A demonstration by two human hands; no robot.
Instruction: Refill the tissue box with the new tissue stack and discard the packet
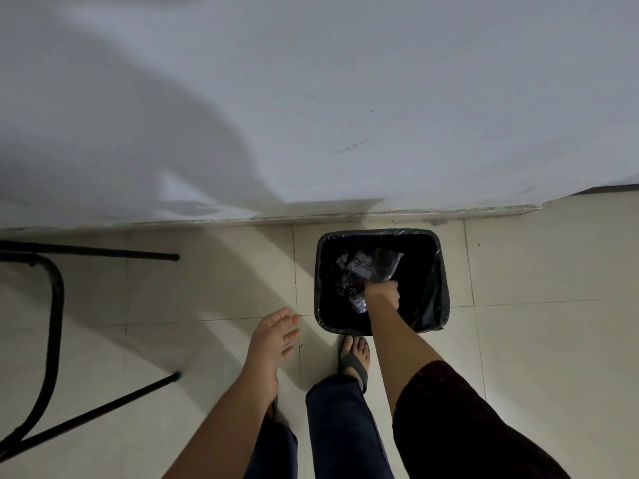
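Observation:
A black bin (pixel 438 271) lined with a dark bag stands on the floor against the white wall. My right hand (pixel 382 294) reaches down inside it, shut on a clear plastic packet (pixel 386 265) that hangs over the rubbish in the bin. My left hand (pixel 273 335) hovers over the floor tiles to the left of the bin, fingers spread, holding nothing. The tissue box and the tissue stack are not in view.
The black metal legs of a chair or stand (pixel 55 305) are at the left. My foot in a sandal (pixel 354 356) stands just in front of the bin. Pale floor tiles (pixel 536 340) stretch to the right; the white wall (pixel 311 98) fills the top.

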